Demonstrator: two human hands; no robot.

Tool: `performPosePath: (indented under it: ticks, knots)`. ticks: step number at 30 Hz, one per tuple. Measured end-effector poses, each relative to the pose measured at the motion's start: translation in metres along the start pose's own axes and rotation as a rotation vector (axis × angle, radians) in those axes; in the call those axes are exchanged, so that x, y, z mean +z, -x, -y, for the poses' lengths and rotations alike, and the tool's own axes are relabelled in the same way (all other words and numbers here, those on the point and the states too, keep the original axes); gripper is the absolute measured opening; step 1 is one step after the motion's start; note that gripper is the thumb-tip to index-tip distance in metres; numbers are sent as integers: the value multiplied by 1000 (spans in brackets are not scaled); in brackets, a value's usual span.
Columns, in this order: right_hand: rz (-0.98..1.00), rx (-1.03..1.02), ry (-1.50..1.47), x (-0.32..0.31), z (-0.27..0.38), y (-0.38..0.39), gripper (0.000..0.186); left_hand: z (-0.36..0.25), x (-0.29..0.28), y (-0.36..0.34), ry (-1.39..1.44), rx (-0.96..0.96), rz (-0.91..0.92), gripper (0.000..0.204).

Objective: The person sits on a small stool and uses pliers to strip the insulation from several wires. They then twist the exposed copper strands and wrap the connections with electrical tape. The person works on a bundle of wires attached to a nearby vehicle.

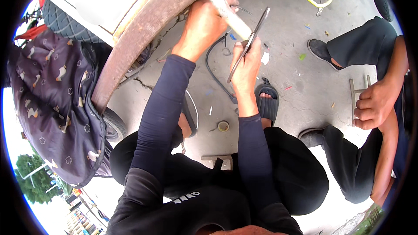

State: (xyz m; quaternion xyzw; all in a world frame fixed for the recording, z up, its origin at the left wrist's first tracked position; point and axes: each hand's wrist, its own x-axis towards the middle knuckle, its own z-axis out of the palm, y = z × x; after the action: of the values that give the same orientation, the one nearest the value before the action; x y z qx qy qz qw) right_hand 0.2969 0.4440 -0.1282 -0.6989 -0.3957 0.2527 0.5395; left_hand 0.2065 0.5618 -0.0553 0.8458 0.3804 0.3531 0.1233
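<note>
Under the curved rusty metal rim (122, 61) of the vehicle, my left hand (204, 19) is closed behind a pale bar (235, 24) with a dark-wrapped upper end; what its fingers grip is partly hidden, and thin wire ends poke out beside them. My right hand (246, 63) is closed on a long, thin, dark metal tool (261, 19), which slants across the bar's lower end. A black cable (212, 72) hangs between my hands to the ground.
Another person's hand (370, 106) and bent legs are at the right. A tape roll (223, 126) lies on concrete (291, 104). A patterned quilted cover (52, 104) and tire (65, 28) are at the left. A yellow hose (320, 4) lies at the top right.
</note>
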Motion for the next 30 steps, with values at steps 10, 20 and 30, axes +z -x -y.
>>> performPosePath:
  ticks: [10,20,30]
  knots:
    - [-68,-43,294,-14,-2,-78,60,-11,66,-66,181,-317,6,20]
    - [31,44,366,-20,18,-115,60,-12,82,-78,233,-323,-69,21]
    - [117,74,335,-24,22,-132,51,5,90,-85,123,-74,-95,17]
